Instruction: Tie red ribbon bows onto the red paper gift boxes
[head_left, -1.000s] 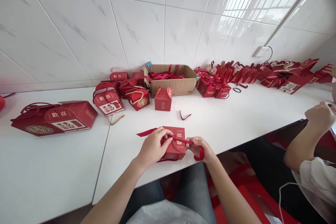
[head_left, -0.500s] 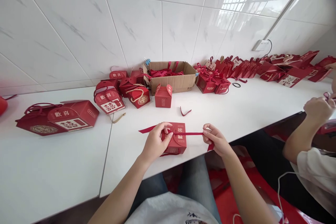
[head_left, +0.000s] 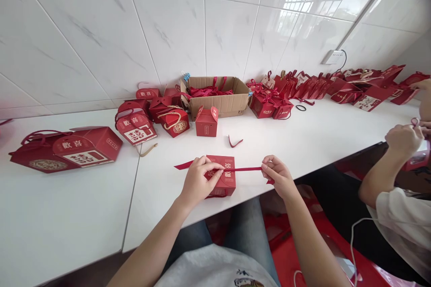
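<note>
A small red gift box (head_left: 225, 180) with gold characters sits on the white table (head_left: 84, 215) near its front edge. My left hand (head_left: 198, 180) rests on the box's left side, fingers pinched on the red ribbon (head_left: 245, 169) where it crosses the lid. My right hand (head_left: 278, 175) pinches the same ribbon to the right of the box and holds it taut. One ribbon end (head_left: 183, 165) lies on the table left of the box.
A cardboard box (head_left: 218, 97) of red ribbons stands at the wall, with red gift boxes on both sides and one small box (head_left: 206, 122) in front. A large red box (head_left: 67, 149) lies far left. A loose ribbon scrap (head_left: 235, 141) lies mid-table. Another person's hands (head_left: 404, 139) work at right.
My right hand has drawn the ribbon out to the right, from close against the box to a taut stretch. My left hand stayed on the box.
</note>
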A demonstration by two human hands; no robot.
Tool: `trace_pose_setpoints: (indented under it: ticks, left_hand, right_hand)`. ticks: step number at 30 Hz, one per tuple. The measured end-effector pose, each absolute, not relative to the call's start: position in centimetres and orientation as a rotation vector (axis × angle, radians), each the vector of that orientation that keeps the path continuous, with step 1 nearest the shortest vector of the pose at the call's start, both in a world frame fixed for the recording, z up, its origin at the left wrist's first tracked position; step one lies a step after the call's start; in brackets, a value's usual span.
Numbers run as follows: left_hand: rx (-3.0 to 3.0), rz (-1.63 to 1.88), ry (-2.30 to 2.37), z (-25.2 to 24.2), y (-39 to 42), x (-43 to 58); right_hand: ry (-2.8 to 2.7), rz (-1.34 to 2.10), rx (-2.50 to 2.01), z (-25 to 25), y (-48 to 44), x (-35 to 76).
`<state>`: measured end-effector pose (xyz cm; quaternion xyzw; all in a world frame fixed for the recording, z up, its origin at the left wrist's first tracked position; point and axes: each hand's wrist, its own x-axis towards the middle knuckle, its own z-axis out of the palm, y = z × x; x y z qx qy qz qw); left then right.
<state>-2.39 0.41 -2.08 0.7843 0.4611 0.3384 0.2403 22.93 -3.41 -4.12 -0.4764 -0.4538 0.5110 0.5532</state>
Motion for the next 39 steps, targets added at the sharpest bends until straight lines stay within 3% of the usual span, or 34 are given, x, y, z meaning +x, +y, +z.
trace_pose_setpoints:
  ticks: [12,22,27,33,39]
  left_hand:
    - [2.137,0.874,1.411,-1.8,0.0,-1.9]
    - [1.766,1.245,1.334,-2.5,-0.2,-4.2]
    - [1.581,0.979,1.395,-3.4,-0.8,-7.5]
    - [1.464,0.8,1.254,-4.7,-1.5,-7.6]
    - [1.22,0.844,1.248,-4.9,-0.3,-5.7]
  right_hand:
    - [-1.031,1.189,-1.113,-4.2,-3.3,23.1]
    - [-1.374,1.169,-1.416,-4.0,-3.7,24.3]
    - [-1.229,0.882,-1.518,-4.1,-5.0,25.7]
    - [-1.246,1.715,-1.214,-5.9,-7.5,21.6]
    - [-0.44,1.593,-1.037,-8.7,-6.1,16.8]
